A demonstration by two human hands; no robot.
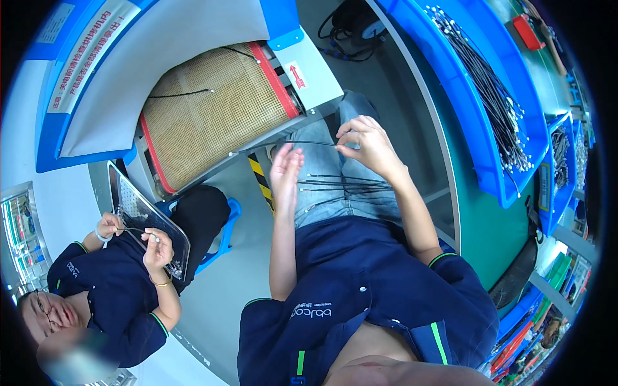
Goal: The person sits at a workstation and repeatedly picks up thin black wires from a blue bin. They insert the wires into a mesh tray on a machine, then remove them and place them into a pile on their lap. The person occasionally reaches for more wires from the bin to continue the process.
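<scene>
A thin black cable [315,142] with a small pale end is stretched level above my lap. My right hand [370,145] pinches it near its right end, between thumb and fingertips. At its middle, the fingertips of my left hand [287,170] are closed on the cable, and its free end [233,154] sticks out to the left, toward the conveyor. Several more black cables [360,186] lie across my thighs, just under both hands. Ahead on the left, the tan mesh conveyor belt [215,106] with red edges carries some loose black cables [183,94].
A blue-and-white machine hood [116,96] arches over the belt. On the right, a blue bin [492,96] full of black cables stands on a green table [483,238]. To my left, a seated co-worker [116,289] handles a cable over a metal tray [151,212].
</scene>
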